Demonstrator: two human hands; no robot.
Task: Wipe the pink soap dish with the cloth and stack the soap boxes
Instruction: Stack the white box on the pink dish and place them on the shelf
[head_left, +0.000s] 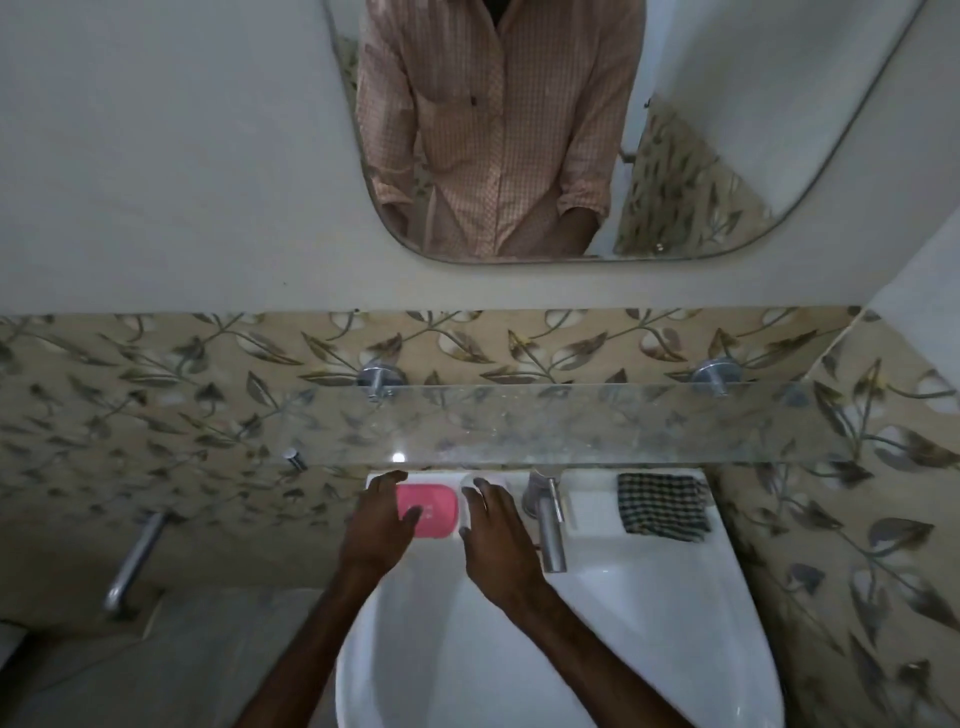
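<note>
Hands first: left hand (382, 519) in from 7 o'clock, fingers spread and fairly straight, fingertips just past the far-left corner of the pink soap dish (436, 506), thumb laid flat on the dish's left part. Touching only, as far as the blur allows.

Then right hand (493, 535) in from 5 o'clock, fingers loosely straight and a little apart, laid over a pale translucent thing (469, 480) just at 3 o'clock of the dish. Too hidden and blurred to tell whether a soap box. Thumb low at the near side, beside the dish's right corner.

Dish flat on the back ledge of the white sink (649, 597), between the two hands, at 6 o'clock from the frame's centre and just under the front edge of the glass shelf (571, 421).

Chrome tap (548, 525) on the same ledge, just at 3 o'clock of the right hand, spout pointing to 6 o'clock over the basin. Beyond it, again at 3 o'clock, the cloth (660, 506): dark-and-white checked, folded, lying flat on the ledge near the sink's right corner, well apart from both hands.

Glass shelf on two round metal brackets (376, 379), against leaf-patterned tiles (156, 395). At 12 o'clock a mirror (727, 156), with a reflected person in a pale checked shirt (493, 130). At 8 o'clock a metal bar (132, 561) on the wall, and a small metal peg (296, 460) at 10 o'clock of the dish.
</note>
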